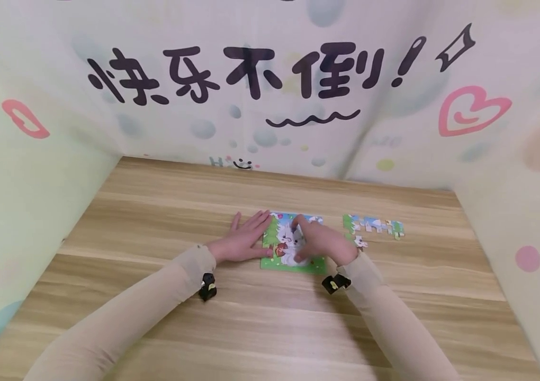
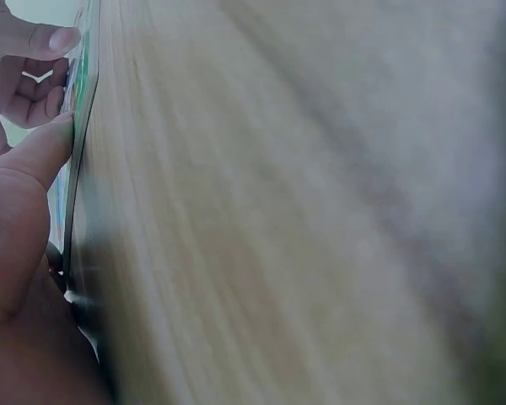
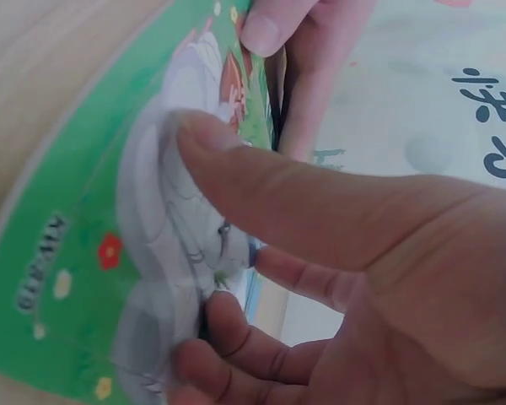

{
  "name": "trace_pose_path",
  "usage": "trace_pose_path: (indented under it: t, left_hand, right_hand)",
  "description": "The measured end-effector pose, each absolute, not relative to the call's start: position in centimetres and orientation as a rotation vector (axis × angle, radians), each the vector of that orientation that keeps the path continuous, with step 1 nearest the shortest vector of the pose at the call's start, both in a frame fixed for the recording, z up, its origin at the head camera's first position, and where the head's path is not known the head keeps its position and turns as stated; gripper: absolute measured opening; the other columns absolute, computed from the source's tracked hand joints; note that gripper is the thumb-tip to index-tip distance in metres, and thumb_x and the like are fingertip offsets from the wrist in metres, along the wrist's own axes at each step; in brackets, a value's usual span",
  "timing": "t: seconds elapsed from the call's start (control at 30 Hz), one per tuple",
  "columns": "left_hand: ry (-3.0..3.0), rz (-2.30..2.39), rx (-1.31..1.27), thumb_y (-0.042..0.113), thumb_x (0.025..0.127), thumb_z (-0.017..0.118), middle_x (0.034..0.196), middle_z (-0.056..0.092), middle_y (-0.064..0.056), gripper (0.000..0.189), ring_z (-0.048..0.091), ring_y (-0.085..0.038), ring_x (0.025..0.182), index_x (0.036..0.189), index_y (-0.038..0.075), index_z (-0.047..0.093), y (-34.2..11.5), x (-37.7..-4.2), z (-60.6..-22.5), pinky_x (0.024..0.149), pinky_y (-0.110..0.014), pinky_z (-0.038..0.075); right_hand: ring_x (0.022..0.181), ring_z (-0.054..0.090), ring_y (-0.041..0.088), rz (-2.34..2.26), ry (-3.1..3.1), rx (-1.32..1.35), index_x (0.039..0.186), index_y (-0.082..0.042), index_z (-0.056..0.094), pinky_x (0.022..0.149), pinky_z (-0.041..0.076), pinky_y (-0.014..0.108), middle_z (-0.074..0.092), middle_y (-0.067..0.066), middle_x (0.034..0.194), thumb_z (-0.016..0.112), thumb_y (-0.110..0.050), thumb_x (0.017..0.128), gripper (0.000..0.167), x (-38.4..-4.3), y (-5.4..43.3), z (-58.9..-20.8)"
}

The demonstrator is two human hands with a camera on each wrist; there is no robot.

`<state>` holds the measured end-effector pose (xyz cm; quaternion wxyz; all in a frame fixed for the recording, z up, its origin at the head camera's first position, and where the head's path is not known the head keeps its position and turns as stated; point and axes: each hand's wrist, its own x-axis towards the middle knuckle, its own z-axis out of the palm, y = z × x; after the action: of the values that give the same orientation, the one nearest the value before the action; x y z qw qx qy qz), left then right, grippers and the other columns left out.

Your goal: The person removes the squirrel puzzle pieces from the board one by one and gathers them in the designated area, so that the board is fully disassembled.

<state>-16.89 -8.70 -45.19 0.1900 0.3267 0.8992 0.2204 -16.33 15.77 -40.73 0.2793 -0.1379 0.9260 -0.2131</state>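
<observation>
"Where is the puzzle board (image 1: 285, 259) found?"

"It is rested on the wood-grained table (image 1: 251, 328), and a white animal (image 1: 286, 235) is pictured on its green ground."

"How are the hands placed?"

"Its left edge is touched by the left hand (image 1: 241, 242), whose fingers are held straight and spread. Its middle is partly covered by the right hand (image 1: 320, 241); the thumb and bent fingers are set apart, and whether a piece is pinched between them cannot be told."

"And farther out?"

"To the board's right, apart from it, loose puzzle pieces (image 1: 372, 224) are laid. Behind the table, a light backdrop (image 1: 203, 129) is printed with dark lettering (image 1: 254, 74)."
</observation>
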Motion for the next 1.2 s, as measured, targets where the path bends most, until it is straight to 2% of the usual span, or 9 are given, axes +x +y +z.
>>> trace_pose_path:
  t: [0.17, 0.3, 0.4, 0.53, 0.63, 0.97, 1.2]
  left_hand:
    - [2.522, 0.612, 0.916, 0.052, 0.102, 0.060, 0.175, 0.000, -0.014, 0.095, -0.001, -0.032, 0.161, 0.166, 0.003, 0.010, -8.7, -16.6, -45.3, 0.121, -0.067, -0.014]
    - [2.531, 0.618, 0.908, 0.051, 0.102, 0.061, 0.175, 0.001, -0.015, 0.095, 0.000, -0.032, 0.161, 0.166, 0.002, 0.011, -8.7, -16.6, -45.2, 0.121, -0.068, -0.014]
    - [2.527, 0.630, 0.905, 0.050, 0.102, 0.061, 0.174, 0.002, -0.015, 0.094, 0.001, -0.033, 0.161, 0.166, 0.001, 0.011, -8.7, -16.6, -44.9, 0.121, -0.068, -0.013]
    - [2.522, 0.648, 0.914, 0.049, 0.102, 0.062, 0.174, 0.004, -0.017, 0.094, 0.002, -0.034, 0.161, 0.165, -0.001, 0.013, -8.6, -16.5, -44.7, 0.121, -0.069, -0.012]
    - [2.520, 0.650, 0.910, 0.049, 0.102, 0.062, 0.174, 0.004, -0.017, 0.094, 0.002, -0.034, 0.161, 0.165, -0.001, 0.013, -8.7, -16.4, -44.8, 0.121, -0.069, -0.013]
    - [2.526, 0.657, 0.906, 0.047, 0.103, 0.062, 0.174, 0.003, -0.017, 0.094, 0.001, -0.034, 0.161, 0.165, -0.001, 0.012, -8.9, -16.5, -45.0, 0.121, -0.068, -0.013]
    - [2.530, 0.640, 0.913, 0.048, 0.102, 0.062, 0.174, 0.004, -0.017, 0.094, 0.002, -0.034, 0.161, 0.165, 0.000, 0.013, -8.8, -16.6, -44.8, 0.121, -0.068, -0.013]
  right_hand:
    - [0.084, 0.063, 0.025, -0.576, 2.554, -0.394, 0.142, -0.015, 0.042, 0.067, 0.055, 0.035, 0.060, 0.021, 0.121, 0.089, -0.022, 0.085, 0.074, -15.6, 15.9, -41.3]
    - [0.084, 0.062, 0.026, -0.555, 2.610, -0.446, 0.142, -0.014, 0.043, 0.063, 0.053, 0.034, 0.056, 0.021, 0.127, 0.088, -0.024, 0.085, 0.073, -15.3, 15.9, -41.3]
    - [0.095, 0.062, 0.027, -0.534, 2.651, -0.508, 0.140, -0.010, 0.045, 0.070, 0.056, 0.037, 0.055, 0.019, 0.129, 0.088, -0.023, 0.086, 0.070, -15.4, 16.0, -41.3]
    - [0.112, 0.061, 0.031, -0.537, 2.679, -0.573, 0.137, -0.003, 0.049, 0.090, 0.057, 0.044, 0.057, 0.016, 0.129, 0.087, -0.021, 0.086, 0.066, -15.5, 16.2, -41.5]
    - [0.117, 0.060, 0.031, -0.547, 2.670, -0.596, 0.138, 0.000, 0.051, 0.098, 0.055, 0.047, 0.057, 0.016, 0.129, 0.087, -0.022, 0.086, 0.067, -15.7, 16.3, -41.9]
    - [0.109, 0.061, 0.028, -0.572, 2.684, -0.671, 0.138, -0.001, 0.051, 0.095, 0.057, 0.045, 0.056, 0.017, 0.127, 0.084, -0.021, 0.090, 0.062, -16.0, 16.5, -42.5]
    - [0.109, 0.062, 0.030, -0.629, 2.697, -0.739, 0.140, 0.000, 0.051, 0.092, 0.058, 0.044, 0.056, 0.019, 0.123, 0.081, -0.014, 0.092, 0.058, -15.7, 17.0, -42.2]
